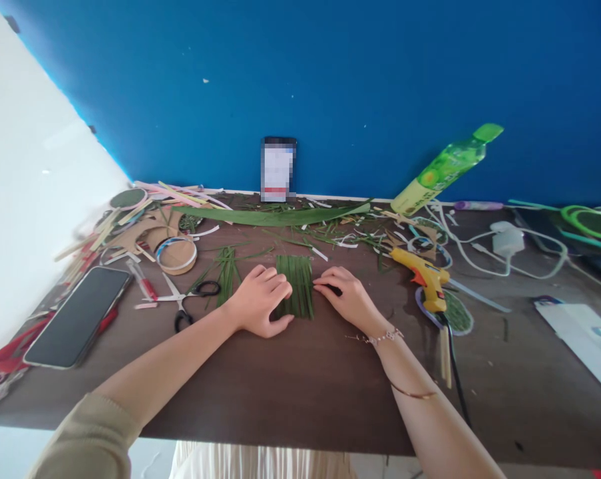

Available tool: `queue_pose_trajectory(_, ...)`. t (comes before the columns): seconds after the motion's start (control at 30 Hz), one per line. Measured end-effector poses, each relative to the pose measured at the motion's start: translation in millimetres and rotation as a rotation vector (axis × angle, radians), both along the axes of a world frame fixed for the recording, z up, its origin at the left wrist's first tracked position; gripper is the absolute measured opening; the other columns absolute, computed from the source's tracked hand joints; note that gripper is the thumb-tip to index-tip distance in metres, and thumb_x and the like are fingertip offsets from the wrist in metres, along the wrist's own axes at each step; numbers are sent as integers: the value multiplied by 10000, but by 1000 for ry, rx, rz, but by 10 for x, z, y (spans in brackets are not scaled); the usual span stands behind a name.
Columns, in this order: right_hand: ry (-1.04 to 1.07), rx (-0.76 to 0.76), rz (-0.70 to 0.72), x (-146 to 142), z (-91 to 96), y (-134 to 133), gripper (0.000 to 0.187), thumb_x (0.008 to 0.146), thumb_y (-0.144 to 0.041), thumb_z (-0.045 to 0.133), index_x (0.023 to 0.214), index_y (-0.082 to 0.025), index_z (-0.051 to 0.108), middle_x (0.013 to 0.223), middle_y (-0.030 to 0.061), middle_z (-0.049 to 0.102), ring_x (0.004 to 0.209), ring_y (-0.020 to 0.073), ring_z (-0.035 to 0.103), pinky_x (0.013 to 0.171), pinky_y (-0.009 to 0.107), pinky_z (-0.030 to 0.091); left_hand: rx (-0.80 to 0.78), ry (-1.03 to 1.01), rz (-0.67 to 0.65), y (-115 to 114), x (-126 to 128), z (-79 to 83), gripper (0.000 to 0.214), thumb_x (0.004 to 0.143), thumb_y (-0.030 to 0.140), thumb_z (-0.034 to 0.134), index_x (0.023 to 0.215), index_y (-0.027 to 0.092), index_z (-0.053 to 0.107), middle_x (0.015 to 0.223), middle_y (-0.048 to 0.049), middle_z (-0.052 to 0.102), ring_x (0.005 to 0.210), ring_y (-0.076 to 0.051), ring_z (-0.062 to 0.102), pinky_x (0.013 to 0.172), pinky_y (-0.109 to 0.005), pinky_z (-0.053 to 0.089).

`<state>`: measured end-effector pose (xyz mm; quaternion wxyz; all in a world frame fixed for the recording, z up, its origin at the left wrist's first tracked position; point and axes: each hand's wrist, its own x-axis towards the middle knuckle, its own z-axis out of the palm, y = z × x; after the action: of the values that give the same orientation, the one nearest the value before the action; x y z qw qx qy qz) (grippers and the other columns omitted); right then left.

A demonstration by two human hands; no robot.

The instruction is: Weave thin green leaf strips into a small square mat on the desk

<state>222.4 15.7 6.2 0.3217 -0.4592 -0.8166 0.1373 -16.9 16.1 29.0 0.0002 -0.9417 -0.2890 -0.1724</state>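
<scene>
In the middle of the dark brown table lies a mat of narrow green leaf strips (297, 279), set side by side and running away from me. My left hand (263, 299) rests over its left edge, fingers curled down onto the strips and thumb stretched along the near side. At the right edge my right hand (347, 296) has thumb and fingertips pinched together on an outer strip. More loose leaf strips (226, 269) lie left of the mat, partly behind my left hand. Black-handled scissors (183, 299) lie open beyond my left wrist.
A phone (279, 169) leans on the blue wall behind a long green leaf (280, 215) and scattered scraps. Left are another phone (80, 316) and a tape roll (177, 255). Right are a yellow glue gun (427, 276) with its cord, a tilted green bottle (444, 169) and a white charger (507, 239).
</scene>
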Motion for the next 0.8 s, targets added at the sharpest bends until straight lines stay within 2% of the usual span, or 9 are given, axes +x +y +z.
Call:
queue_pose_trajectory(0.1, 2, -4, 4, 1, 7, -1, 127, 871, -237, 551, 836, -219, 671, 814, 44, 632, 794, 183, 575, 741, 351, 492, 107, -92, -83, 11, -19, -45, 201, 822, 361, 507, 738, 189, 568, 706, -31, 562, 729, -177, 467, 695, -344, 321)
queue_pose_trajectory(0.23, 8, -21, -5, 1, 17, -4, 145, 874, -262, 545, 824, -235, 679, 811, 43, 632, 792, 186, 578, 740, 355, 493, 226, -206, -93, -6, -20, -65, 214, 823, 249, 509, 623, 195, 561, 588, -2, 525, 641, -145, 430, 648, -318, 318)
queue_pose_trajectory(0.37, 17, -39, -1, -17, 19, -5, 162, 877, -271, 535, 833, -236, 687, 814, 50, 633, 790, 191, 577, 738, 367, 490, 267, -236, -70, -32, -20, -58, 223, 826, 249, 504, 621, 206, 581, 556, 3, 516, 613, -140, 423, 633, -316, 324)
queue_pose_trajectory(0.5, 4, -43, -4, -3, 30, -6, 139, 867, -278, 557, 854, -236, 689, 835, 47, 646, 806, 193, 585, 749, 373, 473, 240, -247, -120, -29, -17, -53, 249, 819, 278, 501, 603, 202, 601, 542, -9, 523, 607, -149, 422, 602, -312, 317)
queue_pose_trajectory(0.67, -33, -56, -28, 113, 64, -1, 99, 829, -278, 610, 877, -225, 679, 873, 49, 651, 851, 208, 595, 780, 386, 446, 238, -203, 11, -5, 0, -85, 319, 828, 267, 473, 549, 188, 606, 502, -21, 510, 592, -157, 422, 568, -312, 279)
queue_pose_trajectory(0.8, -30, -95, -8, 138, 59, 5, 88, 840, -262, 593, 816, -221, 667, 826, 43, 651, 821, 196, 595, 771, 370, 453, 225, -173, 80, 1, 14, -125, 282, 804, 274, 499, 580, 185, 645, 522, -27, 541, 612, -165, 447, 571, -315, 297)
